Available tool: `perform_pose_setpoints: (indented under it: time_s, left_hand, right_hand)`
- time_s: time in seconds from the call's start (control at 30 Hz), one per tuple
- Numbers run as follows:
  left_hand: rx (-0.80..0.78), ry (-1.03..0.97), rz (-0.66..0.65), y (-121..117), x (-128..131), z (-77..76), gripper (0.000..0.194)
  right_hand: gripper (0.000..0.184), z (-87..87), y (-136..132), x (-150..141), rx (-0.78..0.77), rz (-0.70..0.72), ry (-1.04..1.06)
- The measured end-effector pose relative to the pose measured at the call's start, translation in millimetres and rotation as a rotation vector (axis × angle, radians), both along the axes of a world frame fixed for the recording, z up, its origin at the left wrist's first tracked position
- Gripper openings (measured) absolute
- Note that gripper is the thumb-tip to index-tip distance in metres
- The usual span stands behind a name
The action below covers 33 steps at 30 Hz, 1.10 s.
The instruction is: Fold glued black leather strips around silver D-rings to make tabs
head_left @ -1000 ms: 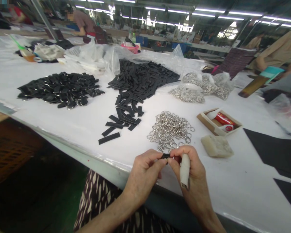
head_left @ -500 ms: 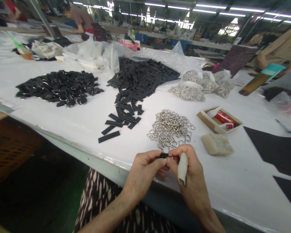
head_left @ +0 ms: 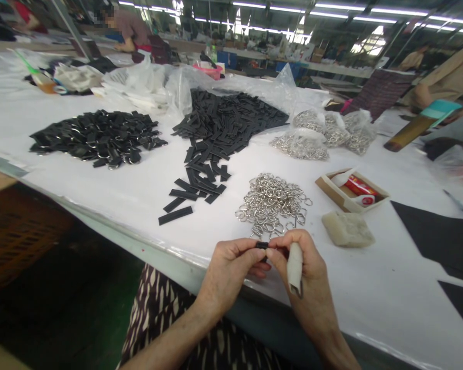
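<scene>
My left hand (head_left: 229,270) and my right hand (head_left: 299,270) meet at the near edge of the white table (head_left: 139,195), both pinching a small black strip (head_left: 261,245) between their fingertips. A white tube-like tool (head_left: 294,268) also sits in my right hand, pointing down. Just beyond my hands lies a heap of metal D-rings (head_left: 272,204). Loose black strips (head_left: 195,192) trail toward me from a large black pile (head_left: 227,123). A pile of black strips with rings on them (head_left: 100,137) lies at the left.
A pale waxy block (head_left: 347,229) and a small open cardboard box (head_left: 351,190) lie right of the rings. Bags of metal rings (head_left: 324,133) sit behind. Black sheet pieces (head_left: 435,236) lie at the right. Other people work at the far tables.
My hands stay together on the black strip, with only small finger movements. The view shifted slightly.
</scene>
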<state>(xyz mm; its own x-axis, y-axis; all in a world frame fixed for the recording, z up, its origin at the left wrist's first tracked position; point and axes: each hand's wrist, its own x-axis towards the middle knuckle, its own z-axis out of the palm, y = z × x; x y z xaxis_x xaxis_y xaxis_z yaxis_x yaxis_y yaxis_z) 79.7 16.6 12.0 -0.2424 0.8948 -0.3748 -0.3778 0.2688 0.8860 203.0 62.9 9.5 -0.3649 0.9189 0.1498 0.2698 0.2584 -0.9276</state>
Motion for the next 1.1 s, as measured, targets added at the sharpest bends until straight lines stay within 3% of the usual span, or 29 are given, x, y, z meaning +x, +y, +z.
perform_pose_setpoints:
  time_s: [1.1]
  left_hand:
    - [-0.046,0.009,-0.034,0.6,0.2,0.4,0.015]
  right_hand:
    - [0.010,-1.9,0.8,0.2,0.018,-0.011,-0.002]
